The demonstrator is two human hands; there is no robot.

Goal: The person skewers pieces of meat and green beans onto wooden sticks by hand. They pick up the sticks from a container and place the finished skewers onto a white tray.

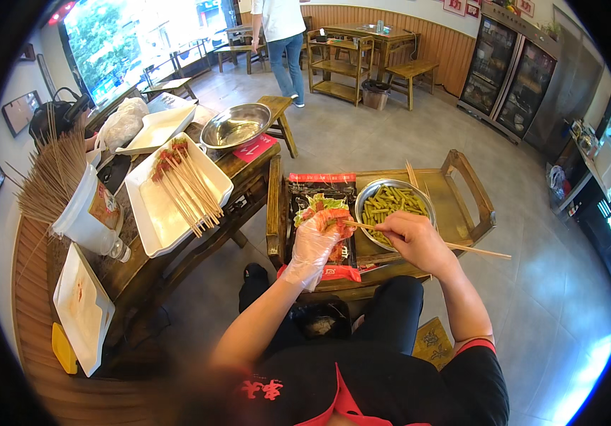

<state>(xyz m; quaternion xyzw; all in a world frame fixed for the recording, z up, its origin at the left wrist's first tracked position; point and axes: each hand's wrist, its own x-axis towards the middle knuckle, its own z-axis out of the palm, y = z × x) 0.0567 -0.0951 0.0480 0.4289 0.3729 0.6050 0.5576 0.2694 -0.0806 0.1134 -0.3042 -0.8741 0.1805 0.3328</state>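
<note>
My left hand, in a clear plastic glove, holds a piece of reddish, sauce-coated food above a black and red printed package with leafy greens on it. My bare right hand grips a wooden skewer, its tip at the food. Behind the hands, a round metal bowl holds cut green stalks. Package and bowl rest on a wooden tray-topped stand. To the left, a white tray holds skewers with red food on their ends.
The table at left bears a plastic tub of bare skewers, an empty metal basin and more white trays. A wooden stool is beside my leg. A person stands farther back near a bin.
</note>
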